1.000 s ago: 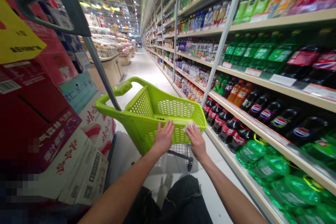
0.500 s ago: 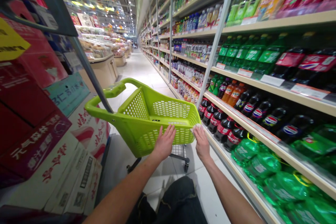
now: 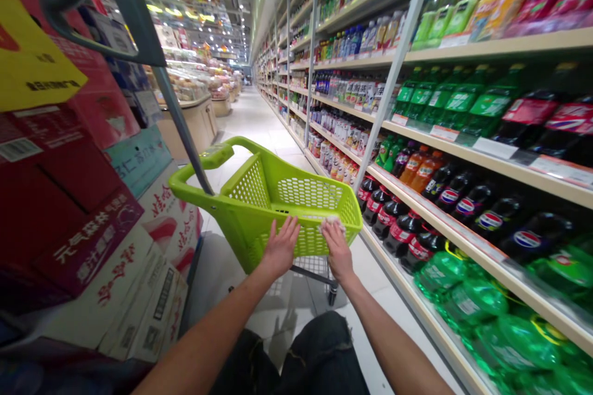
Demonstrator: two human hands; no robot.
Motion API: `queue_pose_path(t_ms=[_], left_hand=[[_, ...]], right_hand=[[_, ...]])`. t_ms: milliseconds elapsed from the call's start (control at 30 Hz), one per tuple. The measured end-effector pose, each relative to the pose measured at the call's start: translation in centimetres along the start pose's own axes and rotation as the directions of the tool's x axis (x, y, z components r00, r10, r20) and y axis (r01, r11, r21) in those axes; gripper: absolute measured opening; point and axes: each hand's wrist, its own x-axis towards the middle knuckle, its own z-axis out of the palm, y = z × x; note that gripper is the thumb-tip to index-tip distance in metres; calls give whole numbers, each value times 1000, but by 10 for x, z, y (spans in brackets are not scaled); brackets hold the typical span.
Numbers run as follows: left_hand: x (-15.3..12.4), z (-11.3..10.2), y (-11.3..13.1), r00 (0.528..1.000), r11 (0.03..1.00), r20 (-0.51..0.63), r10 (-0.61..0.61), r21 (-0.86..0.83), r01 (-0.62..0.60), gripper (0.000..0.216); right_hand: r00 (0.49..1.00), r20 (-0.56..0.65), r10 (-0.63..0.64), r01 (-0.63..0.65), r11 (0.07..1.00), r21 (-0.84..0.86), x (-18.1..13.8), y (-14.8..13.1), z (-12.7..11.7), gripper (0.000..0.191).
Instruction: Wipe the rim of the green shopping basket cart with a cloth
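Observation:
A lime-green shopping cart (image 3: 245, 231) with a perforated plastic basket stands in front of me, its near side facing my knees. Flat against that side, with fingers spread, rests my left hand (image 3: 279, 247). My right hand (image 3: 338, 253) presses a crumpled white cloth (image 3: 332, 222) to the basket's side, close below the rim and left of the front corner. Part of the cloth is hidden under the fingers. Below the basket, a lower wire rack and a wheel (image 3: 332, 293) show past my arms.
Shelves of drink bottles (image 3: 491, 203) line the right side, with large green bottles (image 3: 514, 333) at the bottom. Stacked drink cartons (image 3: 69, 197) and a yellow sign (image 3: 37, 55) crowd the left. A grey handle on a pole (image 3: 180, 117) rises at the upper left. Ahead runs a tiled aisle (image 3: 259, 111).
My right hand has slid the cloth left along the basket's side, away from the front corner. My left hand stays against the basket. The whole view has shifted slightly.

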Motion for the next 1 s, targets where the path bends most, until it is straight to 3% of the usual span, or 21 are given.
queue_pose_path(t_ms=[133, 333, 533, 767, 933, 1000], left_hand=[[-19, 4, -8, 1000, 1000, -1, -12, -4, 12, 57], [-30, 1, -18, 998, 998, -28, -60, -9, 60, 58], [-51, 3, -37, 993, 993, 0, -119, -20, 119, 59], [-61, -7, -54, 977, 978, -32, -209, 0, 209, 58], [-72, -5, -63, 974, 974, -39, -225, -19, 224, 60], [-76, -7, -71, 962, 964, -68, -265, -12, 265, 61]], right_hand=[[992, 88, -88, 85, 996, 38, -21, -18, 13, 50], [994, 36, -106, 102, 991, 82, 25, -45, 16, 43], [960, 158, -230, 224, 973, 53, -6, -52, 38, 39], [968, 90, -233, 225, 971, 85, 48, -75, 47, 42], [922, 226, -315, 298, 949, 107, 19, -75, 62, 38], [928, 213, -306, 282, 949, 138, 26, -84, 63, 38]])
